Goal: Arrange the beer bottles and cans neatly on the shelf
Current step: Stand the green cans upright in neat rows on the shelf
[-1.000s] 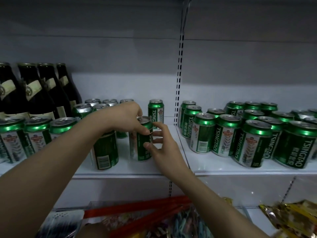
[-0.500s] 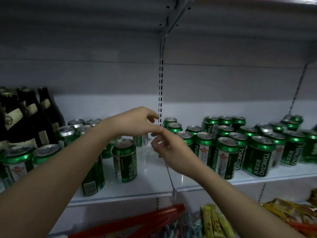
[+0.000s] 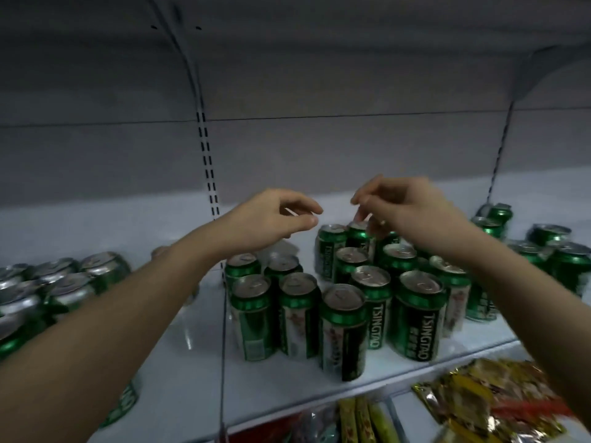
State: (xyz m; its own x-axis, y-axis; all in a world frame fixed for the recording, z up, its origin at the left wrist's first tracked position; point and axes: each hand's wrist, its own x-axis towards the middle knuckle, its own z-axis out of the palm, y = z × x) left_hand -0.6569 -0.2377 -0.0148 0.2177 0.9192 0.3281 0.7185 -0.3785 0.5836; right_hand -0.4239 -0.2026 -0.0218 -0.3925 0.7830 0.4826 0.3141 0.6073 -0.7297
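**Desk:** What does the frame show?

**Photographer:** Two bare arms reach over a white shelf point(image 3: 192, 362) stacked with green Tsingtao cans point(image 3: 342, 327). The left hand point(image 3: 268, 220) hovers above the cluster's ten o'clock edge, fingers loosely curled, holding nothing. The right hand point(image 3: 406, 209) hangs over the back row at about twelve o'clock, fingertips bent down toward the rear can point(image 3: 358, 233); whether they touch its rim, I cannot tell.

**Desk:** And the stock itself?

**Photographer:** The main cluster stands upright at centre, ranks uneven and labels facing different ways. More cans point(image 3: 64, 282) sit blurred at nine o'clock, and another group point(image 3: 556, 257) at three o'clock. No bottles are in view. Snack packets point(image 3: 479, 401) lie on the tier below, at five o'clock.

**Desk:** How should the step be done?

**Photographer:** My reading: it looks like a reach for the rear cans. Take each by the upper rim, lift clear rather than drag, since neighbours stand nearly touching and could topple. Set rows square to the shelf edge, labels forward.
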